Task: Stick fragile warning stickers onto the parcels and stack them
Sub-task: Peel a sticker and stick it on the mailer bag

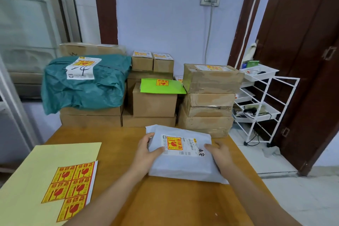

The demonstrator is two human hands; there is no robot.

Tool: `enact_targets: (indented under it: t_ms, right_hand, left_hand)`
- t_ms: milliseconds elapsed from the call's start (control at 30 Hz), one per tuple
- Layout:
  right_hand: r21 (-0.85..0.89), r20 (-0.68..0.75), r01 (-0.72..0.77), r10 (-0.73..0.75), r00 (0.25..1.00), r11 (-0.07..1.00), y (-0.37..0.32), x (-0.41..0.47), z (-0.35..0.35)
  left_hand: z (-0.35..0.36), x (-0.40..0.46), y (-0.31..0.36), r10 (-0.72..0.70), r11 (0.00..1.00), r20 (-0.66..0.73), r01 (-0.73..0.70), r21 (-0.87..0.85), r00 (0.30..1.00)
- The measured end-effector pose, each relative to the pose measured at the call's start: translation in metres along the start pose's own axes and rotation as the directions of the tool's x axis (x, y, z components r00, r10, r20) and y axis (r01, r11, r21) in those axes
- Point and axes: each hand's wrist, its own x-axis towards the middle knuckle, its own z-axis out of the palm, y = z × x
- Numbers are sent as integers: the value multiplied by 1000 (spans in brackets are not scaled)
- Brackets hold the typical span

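— On the brown wooden worktop?
— Pale yellow paper sheet at left, white plastic mailer parcel in the middle, stacked brown cardboard boxes along the far edge.

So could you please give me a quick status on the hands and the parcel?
Both hands, left hand and right hand, gripping the white parcel on the table. Sticker already on it. Nothing in the way.

Stacked parcels wall off the table's far edge; the sticker sheet takes its left.
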Motion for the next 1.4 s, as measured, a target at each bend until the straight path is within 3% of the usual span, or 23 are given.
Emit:
enact_targets:
  t_ms: [167,333,567,933,1400]
  right_hand:
    - [130,98,-39,26,995,991,-3,-6,7]
    - [98,128,32,-45,991,995,-15,-14,13]
    - [193,147,135,-164,975,972,-57,-41,29]
    - [350,215,273,-360,908,896,-136,-70,64]
    - [418,359,297,-457,814,859,-217,-82,120]
  left_hand:
    - [-13,-4,4,70,997,-37,-69,34,997]
    - [-28,-8,16,193,969,-69,-179,172,979]
    - [-59,-11,45,312,944,-158,-286,165,937]
    - [-112,-12,92,314,938,-495,-346,28,810]
    - [-174,22,147,314,930,-613,-365,45,725]
